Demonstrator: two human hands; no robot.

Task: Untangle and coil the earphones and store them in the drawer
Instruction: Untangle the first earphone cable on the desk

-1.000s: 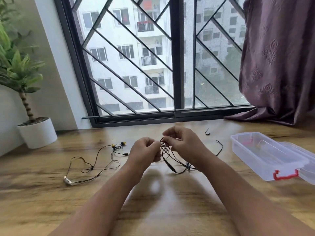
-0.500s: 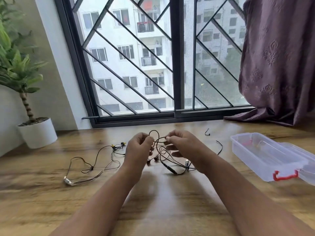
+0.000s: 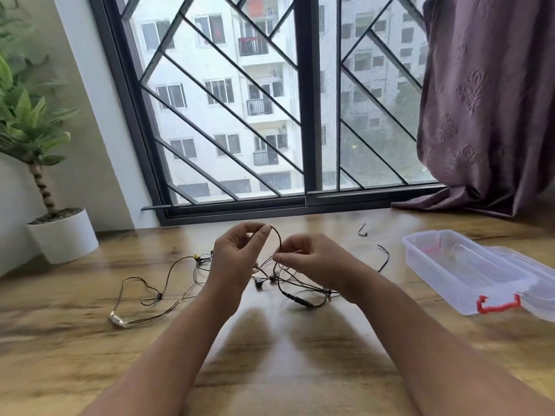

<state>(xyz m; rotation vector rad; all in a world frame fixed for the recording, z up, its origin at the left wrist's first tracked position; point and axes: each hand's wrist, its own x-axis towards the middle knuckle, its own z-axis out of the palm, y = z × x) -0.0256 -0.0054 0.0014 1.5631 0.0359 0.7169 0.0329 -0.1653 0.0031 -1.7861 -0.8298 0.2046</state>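
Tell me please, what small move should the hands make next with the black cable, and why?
Probably draw the hands apart. The left hand and right hand pinch one arched loop of the black earphones, whose remaining cable lies tangled on the table.

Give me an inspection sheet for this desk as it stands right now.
Surface: wooden table, grain visible, some glare.
Job's things: black earphones tangled, partly lifted between both hands; second earphone set lying loose on the left; clear plastic box open, red latch, on the right.
Clutter: small cable scrap near the window.
Grips: left hand pinches a raised cable loop; right hand pinches the cable beside it.
Cables: another black strand trails past the right hand.
Surroundings: potted plant far left; barred window; purple curtain right.
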